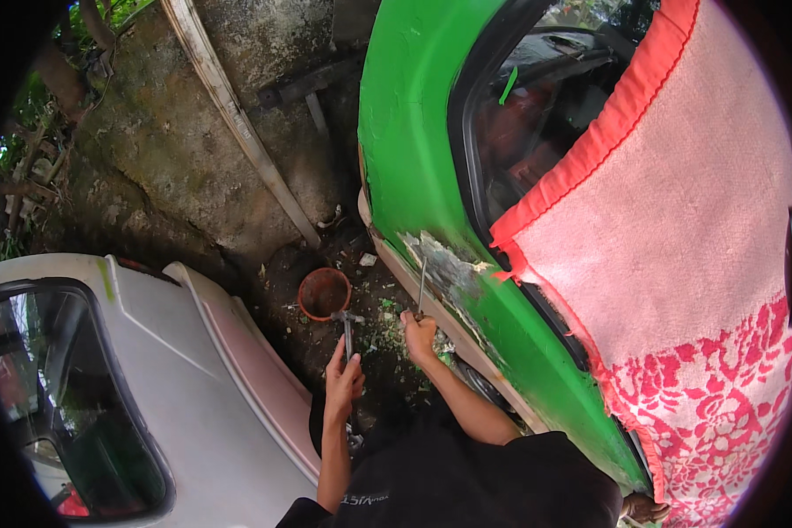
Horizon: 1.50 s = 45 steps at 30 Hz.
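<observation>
My left hand is closed round the handle of a hammer, its metal head pointing up and away from me. To the right, my right hand grips a thin metal rod, like a chisel or screwdriver; its exact kind is unclear. The rod's tip points toward a rough grey patch of broken, peeling paint on the lower side of a green car body. From this view I cannot tell whether the tip touches it. The hammer head is apart from the rod.
A white car stands close on the left. An orange-brown bucket sits on dirt strewn with paint chips. A long board leans ahead. A pink towel covers part of the green car; what looks like another person's hand is at lower right.
</observation>
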Motion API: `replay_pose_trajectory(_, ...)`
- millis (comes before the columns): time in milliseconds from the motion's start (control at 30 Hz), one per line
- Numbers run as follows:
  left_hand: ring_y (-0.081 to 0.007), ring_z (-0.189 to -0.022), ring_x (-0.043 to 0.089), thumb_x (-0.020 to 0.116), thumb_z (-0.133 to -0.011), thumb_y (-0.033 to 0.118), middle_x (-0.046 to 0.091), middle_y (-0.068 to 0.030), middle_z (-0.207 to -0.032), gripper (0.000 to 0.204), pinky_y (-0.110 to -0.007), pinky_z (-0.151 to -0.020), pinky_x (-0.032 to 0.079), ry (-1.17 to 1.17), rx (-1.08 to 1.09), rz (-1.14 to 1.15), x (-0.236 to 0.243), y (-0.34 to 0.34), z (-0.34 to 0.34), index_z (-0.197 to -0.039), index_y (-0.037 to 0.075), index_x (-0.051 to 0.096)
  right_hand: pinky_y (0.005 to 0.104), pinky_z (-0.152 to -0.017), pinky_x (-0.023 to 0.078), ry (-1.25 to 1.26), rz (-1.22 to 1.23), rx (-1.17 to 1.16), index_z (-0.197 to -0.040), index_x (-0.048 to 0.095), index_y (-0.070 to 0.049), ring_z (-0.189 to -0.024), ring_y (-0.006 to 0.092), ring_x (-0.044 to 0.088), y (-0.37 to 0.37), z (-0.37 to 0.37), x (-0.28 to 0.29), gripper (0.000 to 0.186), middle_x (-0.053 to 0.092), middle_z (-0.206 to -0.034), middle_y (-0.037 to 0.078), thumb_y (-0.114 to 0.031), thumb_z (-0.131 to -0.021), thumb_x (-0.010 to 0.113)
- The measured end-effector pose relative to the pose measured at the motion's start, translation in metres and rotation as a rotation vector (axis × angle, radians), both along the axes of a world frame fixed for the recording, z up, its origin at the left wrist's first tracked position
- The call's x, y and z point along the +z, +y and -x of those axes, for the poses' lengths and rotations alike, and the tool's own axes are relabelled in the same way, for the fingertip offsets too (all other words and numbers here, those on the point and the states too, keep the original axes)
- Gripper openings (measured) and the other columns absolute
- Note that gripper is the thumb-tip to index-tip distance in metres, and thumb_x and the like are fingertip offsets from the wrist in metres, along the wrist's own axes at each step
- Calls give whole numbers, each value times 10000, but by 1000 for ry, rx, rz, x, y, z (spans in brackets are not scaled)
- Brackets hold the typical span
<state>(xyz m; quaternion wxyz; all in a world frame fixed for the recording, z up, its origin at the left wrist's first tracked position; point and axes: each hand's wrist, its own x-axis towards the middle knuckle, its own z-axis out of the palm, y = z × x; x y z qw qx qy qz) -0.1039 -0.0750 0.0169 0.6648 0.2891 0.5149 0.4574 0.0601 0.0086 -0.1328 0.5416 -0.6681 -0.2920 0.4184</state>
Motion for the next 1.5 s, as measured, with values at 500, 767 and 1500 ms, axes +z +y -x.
replay_pose_trajectory(500,-25,-443,273,556,-982,148,307,75,-605,616,-206,-389,190,-9,7,-4,-2,-9,2,-1535,165,283,409,-517,357,102,-40,85,-550,474,32,-470,168,442,42,0,64,430,459,-481,78,-203,-855,665)
replay_pose_trajectory(767,-19,-443,271,562,-980,143,315,74,-607,616,-198,-378,177,-56,-6,-31,-1,-10,-3,-1532,170,290,341,-431,296,-50,53,43,-529,487,-20,-421,126,407,8,-8,23,422,464,-476,22,-175,-902,607)
replay_pose_trajectory(1500,-22,-444,276,552,-987,140,305,80,-602,611,-202,-386,186,-60,3,-1,-8,-12,0,-1534,176,283,410,-513,378,-165,103,55,-584,546,47,-457,220,511,7,-14,23,391,531,-506,128,-210,-865,633)
